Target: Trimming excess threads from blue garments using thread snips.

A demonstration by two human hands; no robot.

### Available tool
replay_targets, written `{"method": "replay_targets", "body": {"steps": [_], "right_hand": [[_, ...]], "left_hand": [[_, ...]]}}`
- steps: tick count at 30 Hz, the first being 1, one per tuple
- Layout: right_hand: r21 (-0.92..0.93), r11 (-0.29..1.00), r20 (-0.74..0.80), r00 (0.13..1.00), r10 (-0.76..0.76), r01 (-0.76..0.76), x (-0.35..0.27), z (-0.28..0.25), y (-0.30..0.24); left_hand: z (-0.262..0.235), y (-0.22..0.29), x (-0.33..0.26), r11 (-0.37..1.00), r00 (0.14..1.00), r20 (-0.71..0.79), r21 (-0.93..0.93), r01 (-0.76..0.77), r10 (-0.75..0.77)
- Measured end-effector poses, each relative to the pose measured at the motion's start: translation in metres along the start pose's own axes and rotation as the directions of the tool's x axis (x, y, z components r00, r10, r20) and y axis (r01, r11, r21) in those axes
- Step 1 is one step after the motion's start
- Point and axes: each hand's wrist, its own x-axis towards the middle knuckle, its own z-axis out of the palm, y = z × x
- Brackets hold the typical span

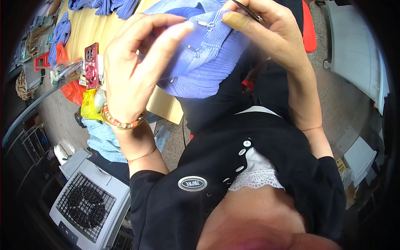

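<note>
The left hand (135,62) reaches up over the near-left side of a blue knit (200,58), its thumb and forefinger stretched toward each other, the tips nearly together in front of the fabric. Whether they pinch something fine, such as a thread, I cannot tell; the other fingers curl behind, partly hidden. The back of this hand is tilted toward the left, and the wrist, ringed by a bracelet (125,121), stands above a forearm that rises from the lower left with the elbow bent.

The right hand (275,35) is closed around a slim dark tool (248,11), which slants between thumb and fingers and runs out past the top of the view. A tan wrap (236,20) covers the thumb's end, which lies against the knit's upper right edge. The fingers fold over the top, and the forearm comes up along the right side, bent at the elbow.

The knit hangs bunched between the two hands, above the person's dark-clad lap, with small pale pins (206,25) on its ribbed face. Beyond it is a wooden table (85,27), with more blue pieces (109,5) along its far side. Left of the left hand lie a red phone (91,66) and a yellow bag (88,104). Lower left stands a cooler (85,204); a red stool (308,29) shows beyond the right hand.
</note>
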Motion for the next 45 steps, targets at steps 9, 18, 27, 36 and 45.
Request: {"method": "replay_targets", "body": {"steps": [9,18,27,36,45], "right_hand": [[-0.01,0.705,-0.128,0.701,0.702,-0.709,0.006,0.006,-0.034],[0.036,0.695,-0.121,0.687,0.716,-0.718,0.01,0.01,-0.044],[-0.092,0.706,-0.129,0.711,0.691,-0.702,0.012,0.011,-0.047],[-0.068,0.725,-0.13,0.726,0.675,-0.686,0.009,0.009,-0.033],[-0.006,0.991,-0.006,0.991,0.133,-0.133,-0.001,0.003,-0.006]], "left_hand": [[0.019,0.003,0.004,0.955,0.941,-0.255,0.25,-0.16,0.224],[0.028,-0.002,-0.004,0.966,0.841,-0.476,0.142,-0.215,0.257],[0.014,-0.001,0.0,0.994,0.939,-0.34,0.109,-0.022,0.058],[0.02,-0.005,0.0,0.998,0.942,-0.329,0.026,-0.06,0.065],[0.025,0.014,-0.006,0.943,0.859,-0.412,0.257,-0.212,0.305]]}}
